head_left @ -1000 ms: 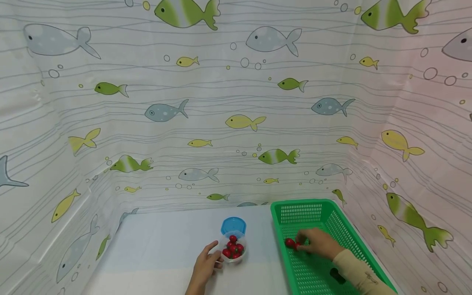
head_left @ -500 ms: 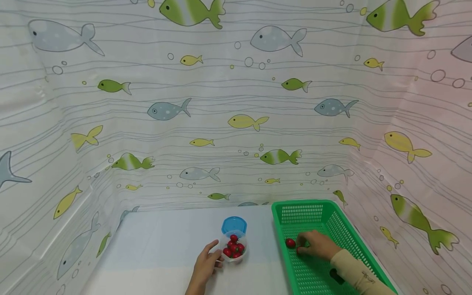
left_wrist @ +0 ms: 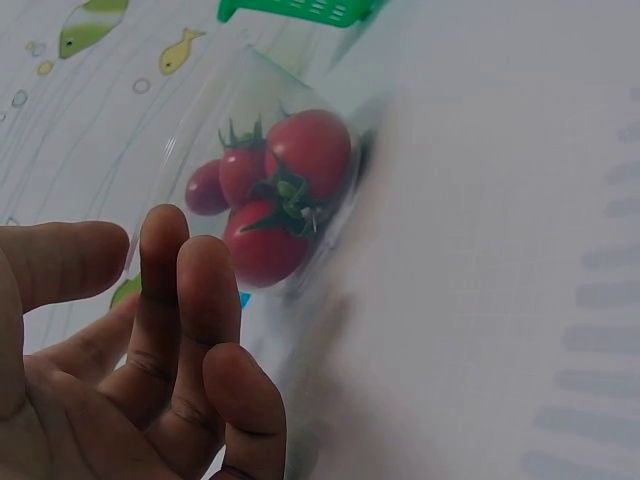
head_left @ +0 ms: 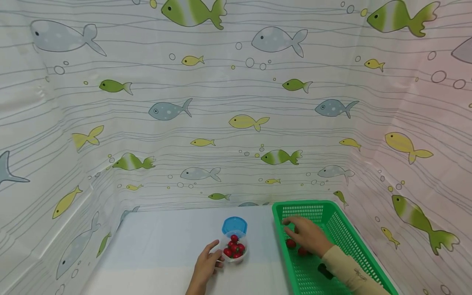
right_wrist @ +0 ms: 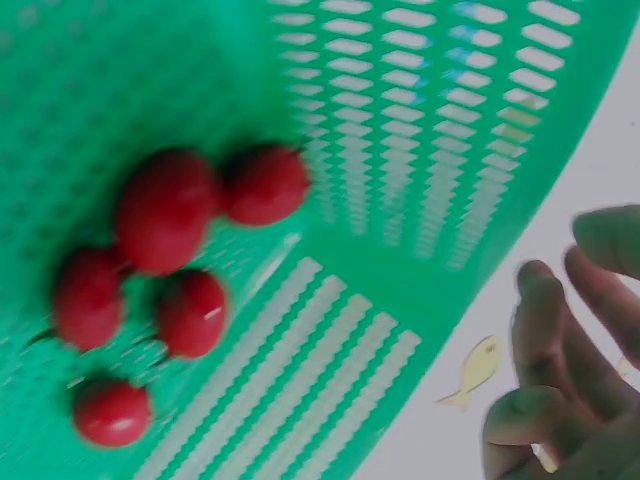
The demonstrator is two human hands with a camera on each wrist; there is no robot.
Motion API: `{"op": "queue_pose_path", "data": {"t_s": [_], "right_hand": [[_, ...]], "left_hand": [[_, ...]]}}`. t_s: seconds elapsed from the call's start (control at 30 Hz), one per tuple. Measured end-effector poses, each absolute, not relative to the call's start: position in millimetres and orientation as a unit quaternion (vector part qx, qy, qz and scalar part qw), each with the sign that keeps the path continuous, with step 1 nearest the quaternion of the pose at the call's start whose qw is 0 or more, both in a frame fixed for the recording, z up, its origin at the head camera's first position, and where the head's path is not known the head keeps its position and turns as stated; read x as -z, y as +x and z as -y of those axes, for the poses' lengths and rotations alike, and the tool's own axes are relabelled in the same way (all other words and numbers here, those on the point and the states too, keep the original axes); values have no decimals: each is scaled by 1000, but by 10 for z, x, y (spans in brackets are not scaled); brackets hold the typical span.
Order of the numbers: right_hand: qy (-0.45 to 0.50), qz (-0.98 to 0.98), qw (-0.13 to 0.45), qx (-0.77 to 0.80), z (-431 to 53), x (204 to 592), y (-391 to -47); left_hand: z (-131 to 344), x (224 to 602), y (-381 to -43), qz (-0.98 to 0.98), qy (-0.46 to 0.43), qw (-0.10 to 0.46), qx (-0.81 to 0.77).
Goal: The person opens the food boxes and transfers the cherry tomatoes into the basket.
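Note:
Small red tomatoes (head_left: 234, 248) fill a clear plastic tub (left_wrist: 265, 80) on the white table. My left hand (head_left: 206, 264) is at the tub's left side, fingers loosely bent and gripping nothing; whether a fingertip touches the wall is unclear. Over the left part of a green plastic basket (head_left: 289, 266) is my right hand (head_left: 307, 234), its thumb and fingers spread apart with nothing between them. Several tomatoes (right_wrist: 167, 212) lie in the basket, as the right wrist view shows, below and apart from that hand. The head view shows only some of them.
Behind the tub lies a blue lid (head_left: 234, 226), flat on the table (head_left: 158, 241). Fish-patterned sheeting (head_left: 243, 164) rises at the back and both sides. The basket's perforated walls stand up round its tomatoes, right of the tub.
My right hand has let go of a tomato in the basket, risen and shifted up-left, its fingers spreading. The left hand and tub have stayed put.

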State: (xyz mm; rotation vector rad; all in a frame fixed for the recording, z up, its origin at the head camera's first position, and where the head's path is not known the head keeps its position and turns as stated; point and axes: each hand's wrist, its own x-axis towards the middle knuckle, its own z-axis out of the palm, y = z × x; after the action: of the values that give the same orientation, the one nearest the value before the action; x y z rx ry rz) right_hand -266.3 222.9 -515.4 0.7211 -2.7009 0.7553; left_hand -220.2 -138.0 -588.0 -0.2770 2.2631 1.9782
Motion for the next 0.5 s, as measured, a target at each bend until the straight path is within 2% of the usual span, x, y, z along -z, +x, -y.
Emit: {"op": "queue_pose_path", "data": {"t_s": [0.17, 0.5], "right_hand": [[269, 912, 167, -262, -2014, 5051, -2664], [279, 911, 146, -265, -1803, 5012, -2702]], "left_hand": [[1390, 5880, -2195, -748, -86, 66, -655], [1451, 5877, -2208, -757, -82, 60, -645]]}}
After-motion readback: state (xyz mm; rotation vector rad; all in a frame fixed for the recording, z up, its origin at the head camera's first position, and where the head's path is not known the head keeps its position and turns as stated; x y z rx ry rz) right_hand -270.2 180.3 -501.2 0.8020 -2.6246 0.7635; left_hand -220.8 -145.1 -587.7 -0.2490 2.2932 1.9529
